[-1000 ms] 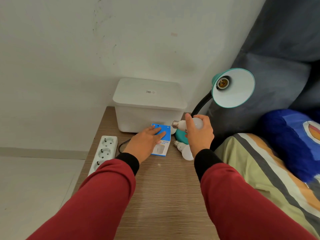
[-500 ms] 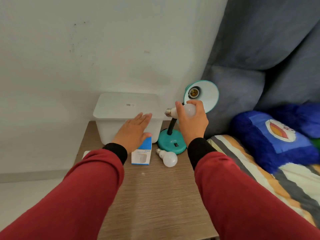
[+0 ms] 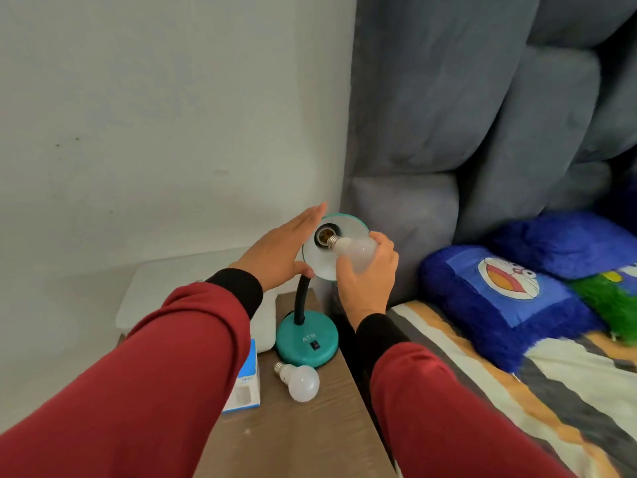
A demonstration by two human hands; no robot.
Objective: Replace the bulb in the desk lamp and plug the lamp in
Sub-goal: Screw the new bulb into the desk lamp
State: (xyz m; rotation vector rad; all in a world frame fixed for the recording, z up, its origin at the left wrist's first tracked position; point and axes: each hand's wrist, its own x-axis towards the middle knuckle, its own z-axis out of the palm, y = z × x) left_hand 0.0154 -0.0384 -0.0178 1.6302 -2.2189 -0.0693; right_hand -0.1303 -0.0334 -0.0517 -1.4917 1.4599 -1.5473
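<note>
The teal desk lamp (image 3: 306,339) stands on the wooden bedside table (image 3: 293,439), its round shade (image 3: 348,229) tilted toward me with an empty socket (image 3: 83,235). My right hand (image 3: 365,274) grips a white bulb (image 3: 351,248), whose metal screw base points at the socket and sits just in front of it. My left hand (image 3: 279,250) is flat with fingers extended, against the shade's left rim. A second white bulb (image 3: 300,382) lies on the table in front of the lamp base.
A blue and white bulb box (image 3: 246,388) lies left of the loose bulb, partly under my left sleeve. A white lidded bin (image 3: 151,288) sits behind. A grey padded headboard (image 3: 448,132) and a bed with blue cushions (image 3: 499,298) are on the right.
My view has swung right. My left hand has left the box area and risen to the shade's left side. My right hand has brought the bulb's base up to the socket.
</note>
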